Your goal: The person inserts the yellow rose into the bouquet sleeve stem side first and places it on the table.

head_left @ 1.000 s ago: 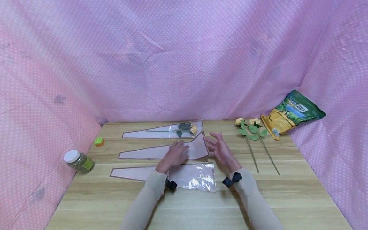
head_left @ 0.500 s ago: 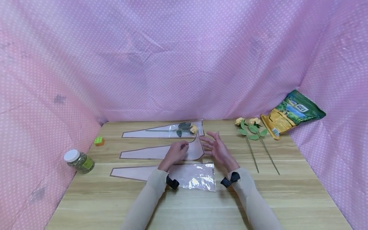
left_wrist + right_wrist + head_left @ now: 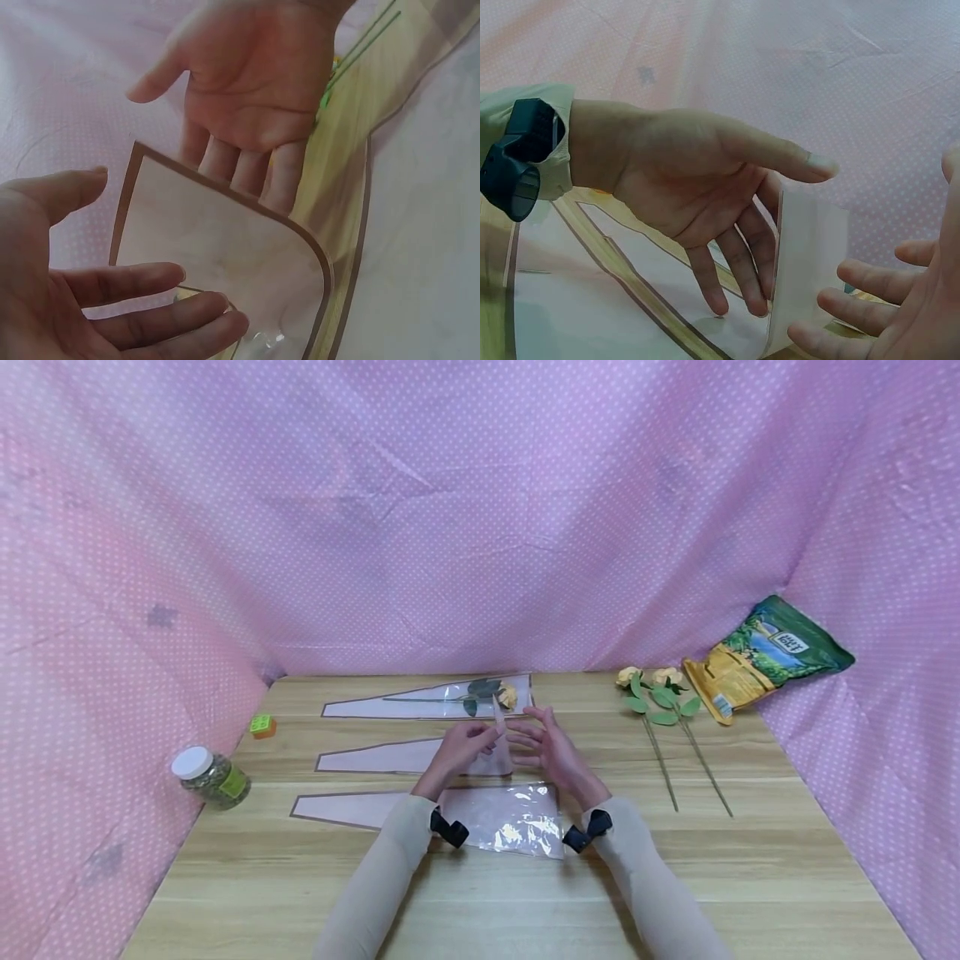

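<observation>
A clear, brown-edged flower sleeve (image 3: 378, 757) lies in the middle of three on the wooden table, its wide right end bent upright. My left hand (image 3: 457, 750) is on the left side of that raised end, thumb apart and fingers extended. From the right, my right hand (image 3: 564, 758) faces it with the palm turned in and fingers spread. In the left wrist view the right fingertips pass behind the brown edge of the sleeve. Seen from the right wrist, the raised film stands between both hands' fingertips. Neither hand pinches anything.
A second sleeve (image 3: 352, 807) lies in front. The far sleeve (image 3: 360, 707) contains a yellow rose (image 3: 507, 697). Two loose roses (image 3: 666, 677) lie to the right, beside a green and yellow bag (image 3: 765, 656). At left are a white-lidded jar (image 3: 213, 777) and toy bricks (image 3: 263, 726).
The sleeve's raised end has bent further left and now stands nearly upright. My right hand has moved left along with it, while my left hand's fingers have come up off the sleeve.
</observation>
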Demonstrator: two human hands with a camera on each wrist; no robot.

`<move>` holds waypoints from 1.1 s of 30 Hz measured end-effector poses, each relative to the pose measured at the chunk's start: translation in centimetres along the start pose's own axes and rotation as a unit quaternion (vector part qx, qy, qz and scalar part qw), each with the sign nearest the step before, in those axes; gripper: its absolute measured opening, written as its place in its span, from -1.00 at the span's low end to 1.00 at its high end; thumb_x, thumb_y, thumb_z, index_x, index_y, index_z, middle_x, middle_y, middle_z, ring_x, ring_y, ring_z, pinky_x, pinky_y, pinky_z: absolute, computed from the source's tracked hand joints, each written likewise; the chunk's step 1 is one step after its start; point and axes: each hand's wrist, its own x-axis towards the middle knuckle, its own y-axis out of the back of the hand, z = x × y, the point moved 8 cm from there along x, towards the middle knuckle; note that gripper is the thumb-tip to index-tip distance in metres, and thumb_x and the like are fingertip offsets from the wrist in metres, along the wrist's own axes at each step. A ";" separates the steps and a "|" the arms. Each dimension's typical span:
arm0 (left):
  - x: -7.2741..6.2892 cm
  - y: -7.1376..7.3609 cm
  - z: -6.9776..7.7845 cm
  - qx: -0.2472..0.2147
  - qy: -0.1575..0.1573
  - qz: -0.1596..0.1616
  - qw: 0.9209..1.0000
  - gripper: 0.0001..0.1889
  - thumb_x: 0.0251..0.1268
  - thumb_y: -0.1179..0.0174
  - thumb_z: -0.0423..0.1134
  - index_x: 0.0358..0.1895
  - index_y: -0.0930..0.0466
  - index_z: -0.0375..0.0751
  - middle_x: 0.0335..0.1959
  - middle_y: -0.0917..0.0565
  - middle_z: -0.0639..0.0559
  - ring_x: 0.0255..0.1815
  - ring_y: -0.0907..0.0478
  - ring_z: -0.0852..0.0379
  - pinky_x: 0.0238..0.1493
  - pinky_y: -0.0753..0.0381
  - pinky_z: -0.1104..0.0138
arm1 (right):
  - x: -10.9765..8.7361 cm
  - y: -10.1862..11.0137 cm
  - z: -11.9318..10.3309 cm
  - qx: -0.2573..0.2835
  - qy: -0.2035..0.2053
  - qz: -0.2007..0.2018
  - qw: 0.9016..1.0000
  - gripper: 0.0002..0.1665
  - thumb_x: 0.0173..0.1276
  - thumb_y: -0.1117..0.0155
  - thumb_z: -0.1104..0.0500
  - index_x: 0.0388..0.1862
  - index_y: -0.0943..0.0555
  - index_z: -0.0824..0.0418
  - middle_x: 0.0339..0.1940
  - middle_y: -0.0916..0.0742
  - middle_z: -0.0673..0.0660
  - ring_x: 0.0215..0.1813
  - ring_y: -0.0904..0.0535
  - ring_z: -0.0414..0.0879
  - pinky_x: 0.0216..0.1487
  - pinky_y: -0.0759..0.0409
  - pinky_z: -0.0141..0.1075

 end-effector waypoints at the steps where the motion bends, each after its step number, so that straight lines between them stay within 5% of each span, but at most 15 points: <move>1: 0.0 0.0 0.0 -0.007 -0.001 0.002 1.000 -0.51 0.37 -0.14 0.19 -0.04 -0.71 -0.19 -0.19 -0.77 -0.14 -0.19 -0.71 0.01 -0.28 -0.53 0.35 | 0.0 0.0 0.1 0.001 -0.003 0.002 1.000 -0.11 0.54 0.64 -0.39 0.60 0.09 0.15 0.57 -0.29 0.38 0.55 -0.25 0.33 0.36 -0.46 0.16; 10: 0.2 0.2 0.0 -0.011 0.004 0.023 1.000 -0.80 0.34 -0.20 -0.21 -0.21 -0.72 -0.28 -0.33 -0.70 -0.05 -0.32 -0.52 0.17 -0.35 -0.43 0.40 | 0.2 0.2 0.6 0.000 -0.007 0.014 1.000 -0.09 0.56 0.64 -0.36 0.60 0.11 0.22 0.56 -0.29 0.41 0.55 -0.24 0.36 0.31 -0.52 0.13; 19: 0.5 -0.1 0.0 -0.070 -0.009 0.038 0.997 -0.86 0.22 -0.33 -0.29 -0.34 -0.72 -0.34 -0.51 -0.64 0.13 -0.41 -0.48 0.22 -0.32 -0.44 0.40 | 0.1 0.5 1.1 -0.008 -0.016 0.014 1.000 -0.05 0.53 0.52 -0.42 0.61 0.09 0.20 0.57 -0.27 0.41 0.54 -0.24 0.37 0.35 -0.47 0.17; 27: 1.2 -1.5 -1.9 -0.173 0.008 0.015 0.985 -0.88 0.18 -0.38 -0.31 -0.36 -0.74 -0.33 -0.52 -0.69 0.24 -0.41 -0.58 0.29 -0.23 -0.61 0.37 | 0.0 1.0 1.6 -0.019 -0.037 0.053 0.998 -0.29 0.64 0.34 -0.22 0.56 -0.04 0.15 0.54 -0.37 0.36 0.51 -0.36 0.26 0.20 -0.63 -0.04; 33: 1.3 -1.7 -2.0 -0.170 0.009 0.021 0.985 -0.84 0.14 -0.41 -0.30 -0.34 -0.75 -0.37 -0.50 -0.71 0.24 -0.41 -0.58 0.30 -0.20 -0.62 0.33 | 0.2 1.0 1.5 -0.039 -0.053 0.069 0.995 -0.32 0.59 0.10 -0.14 0.50 -0.15 0.21 0.49 -0.42 0.37 0.46 -0.42 0.26 0.18 -0.64 -0.06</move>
